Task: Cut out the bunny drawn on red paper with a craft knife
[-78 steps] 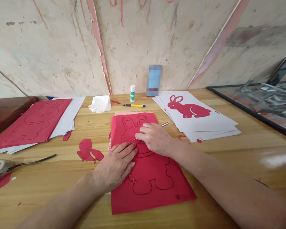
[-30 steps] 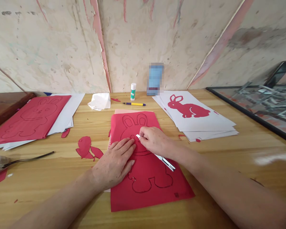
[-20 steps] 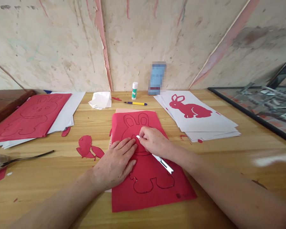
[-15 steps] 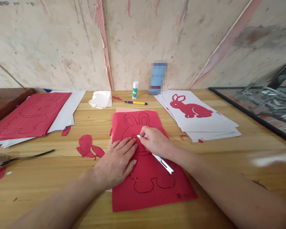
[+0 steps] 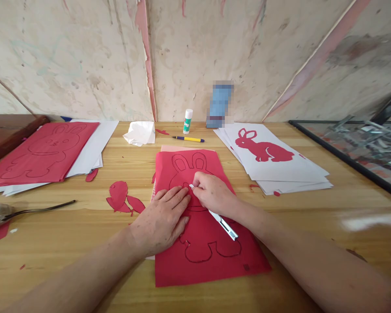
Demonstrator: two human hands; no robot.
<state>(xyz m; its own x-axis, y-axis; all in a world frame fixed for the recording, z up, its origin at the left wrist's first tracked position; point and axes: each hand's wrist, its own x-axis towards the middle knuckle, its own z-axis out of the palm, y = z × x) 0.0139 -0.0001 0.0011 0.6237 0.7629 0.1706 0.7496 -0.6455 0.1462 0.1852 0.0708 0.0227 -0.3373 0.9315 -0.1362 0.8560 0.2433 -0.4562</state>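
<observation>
The left hand lies flat, palm down and fingers stretched, grasping nothing, on a red sheet that carries the dark outline of a rabbit. The right hand is closed around a white utility knife; a pale tip shows between thumb and forefinger over the rabbit's face, while the handle comes out below the palm and slants across the drawn body. Whether the tip touches the paper cannot be told. The red sheet rests mid-width on the wooden table, well in from the far edge, the rabbit's ears pointing towards that edge. A paler pink sheet peeks out from under its top and left sides.

To the left of the left hand lie red paper cut-outs. Along the table's far edge are a crumpled white paper, a yellow and blue pen, an upright glue stick just beyond the pen and a blue object too pixelated to name. Towards the far right corner, white sheets carry a red rabbit cut-out, and beside them is a black-framed panel. Towards the far left corner, a second red sheet with a similar outline lies over white papers
</observation>
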